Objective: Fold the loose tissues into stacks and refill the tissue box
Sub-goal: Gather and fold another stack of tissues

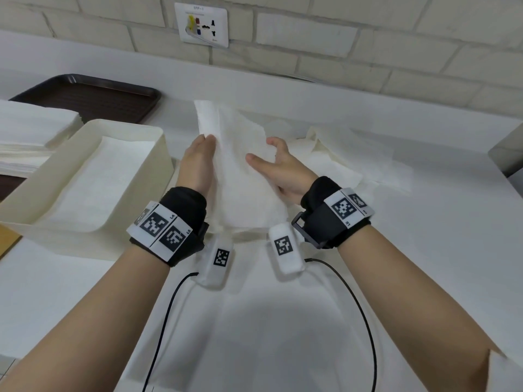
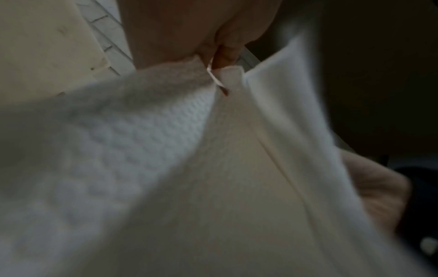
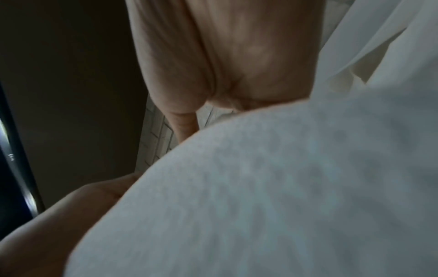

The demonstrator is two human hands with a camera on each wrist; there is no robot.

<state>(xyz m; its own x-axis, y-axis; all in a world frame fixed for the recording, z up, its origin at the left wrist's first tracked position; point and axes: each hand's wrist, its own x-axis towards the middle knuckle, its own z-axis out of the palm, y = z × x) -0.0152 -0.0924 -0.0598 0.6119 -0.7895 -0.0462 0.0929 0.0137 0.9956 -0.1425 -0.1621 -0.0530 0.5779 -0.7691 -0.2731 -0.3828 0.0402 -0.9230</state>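
Both our hands hold one white embossed tissue (image 1: 243, 176) mid-frame: left hand (image 1: 198, 162) pinching its upper edge, right hand (image 1: 278, 168) loosely cupping it. Left, the cream open box (image 1: 158, 159) holds some sheets; loose white tissues (image 1: 353, 157) at right remain.

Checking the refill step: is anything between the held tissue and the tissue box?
Nothing visible. The tissue, held up in both hands, hangs just right of the open-topped box, which already holds flat tissues; only the left hand is on that side.
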